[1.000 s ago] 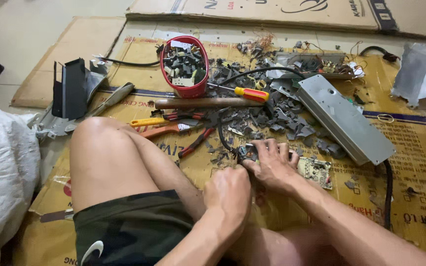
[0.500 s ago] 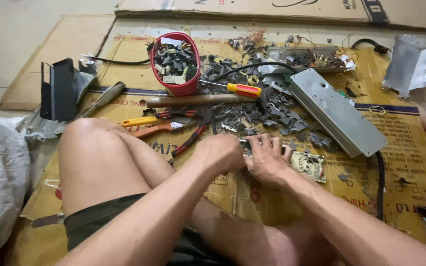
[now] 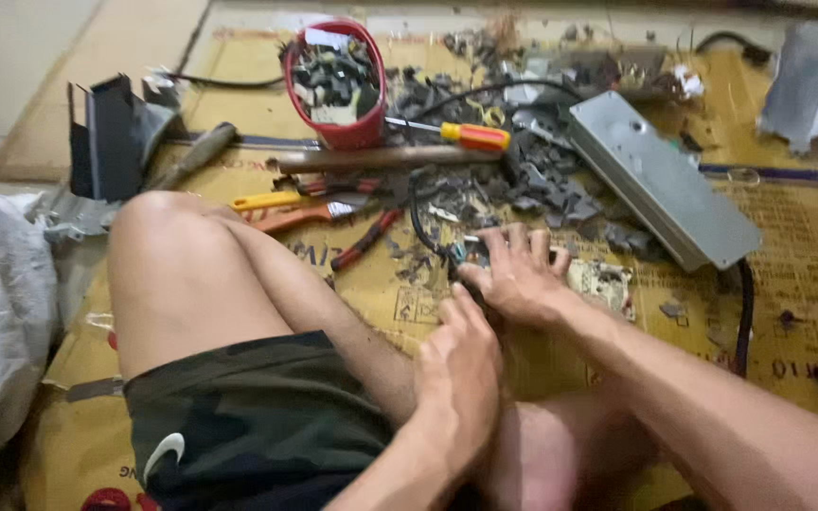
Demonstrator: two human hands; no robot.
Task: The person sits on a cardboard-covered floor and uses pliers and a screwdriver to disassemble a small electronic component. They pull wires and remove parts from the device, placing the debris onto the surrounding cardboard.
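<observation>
Both of our hands meet low in the middle of the head view, over the cardboard sheet (image 3: 797, 284) we sit on. Our right hand (image 3: 515, 274) lies palm down with fingers spread, pressing a small part with a bit of green on it (image 3: 461, 252) where the black cable (image 3: 418, 213) ends; the part sits at about ten o'clock from that hand's knuckles, touching the fingertips. Our left hand (image 3: 461, 374) is curled just below, at six o'clock from the right one, its thumb and forefinger pinched toward the same spot, though we cannot tell what, if anything, it grips. The cable's long axis runs from the part toward twelve o'clock, then bends off toward the pile of dark scrap pieces (image 3: 542, 189).

At three o'clock from the right hand, just beside it, lies a pale circuit board (image 3: 603, 282). Beyond that, toward one o'clock, the grey metal casing (image 3: 660, 185) lies slanted. At twelve o'clock the yellow-handled screwdriver (image 3: 456, 134) rests beside the red basket (image 3: 338, 90) full of scrap. Toward ten o'clock, the red-handled pliers (image 3: 366, 241) and orange-handled cutters (image 3: 286, 213) lie near our raised knee (image 3: 168, 246), which crowds the left hand's side. Loose scrap surrounds the part closely.
</observation>
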